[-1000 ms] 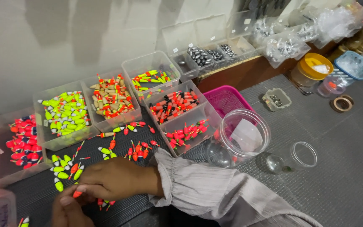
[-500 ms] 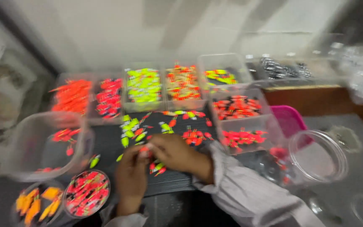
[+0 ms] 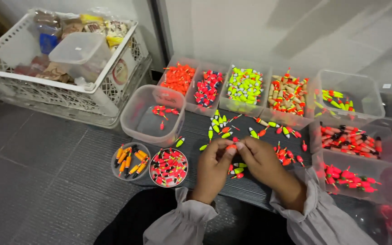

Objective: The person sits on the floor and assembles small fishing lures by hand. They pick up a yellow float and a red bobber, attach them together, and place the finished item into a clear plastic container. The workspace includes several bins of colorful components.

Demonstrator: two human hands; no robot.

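Note:
My left hand [image 3: 213, 167] and my right hand [image 3: 263, 160] meet over a dark ribbed mat [image 3: 250, 186], and their fingertips pinch one small orange fishing float [image 3: 231, 146] between them. Loose floats [image 3: 221, 124] in yellow, orange and red lie scattered on the mat just beyond my fingers. A few more floats [image 3: 237, 171] sit under my palms. Both wrists wear grey gathered sleeves.
Clear tubs of sorted floats line the back: orange [image 3: 178, 78], red [image 3: 207, 88], yellow [image 3: 245, 84], tan [image 3: 289, 94]. A square tub [image 3: 134, 115] holds a few red floats. Two round lids [image 3: 130, 161] [image 3: 169, 168] hold floats at left. A white crate [image 3: 32, 84] stands far left.
The camera has swung left, so the crate and left tubs are now in view. My hands have come together at the mat's middle, pinching one orange float.

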